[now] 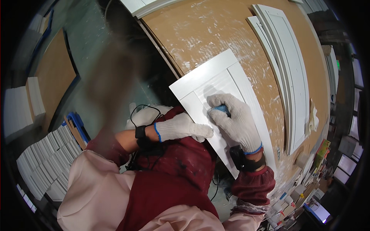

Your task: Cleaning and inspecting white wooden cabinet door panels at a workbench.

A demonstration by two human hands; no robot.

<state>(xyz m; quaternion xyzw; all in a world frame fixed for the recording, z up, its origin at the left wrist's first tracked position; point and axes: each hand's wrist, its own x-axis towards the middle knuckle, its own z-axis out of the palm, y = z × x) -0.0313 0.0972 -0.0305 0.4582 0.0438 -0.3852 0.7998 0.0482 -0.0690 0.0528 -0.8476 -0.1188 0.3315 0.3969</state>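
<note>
A white framed door panel lies slanted on the worktable, its near edge jutting out over the front of my body. My right hand, in a white knit glove, is closed over the panel's recessed middle. Between its thumb and fingers a small blue pad shows, mostly covered. At the panel's near edge is my left hand, gloved the same way. Its fingers lie close together, with the tips over the edge; what the fingers do underneath is hidden.
Long white panels are stacked on the far right of the brown worktable, whose top is smeared with white. Piled white boards stand on the left. A dark blurred shape blocks part of the upper left. Cluttered supplies sit at lower right.
</note>
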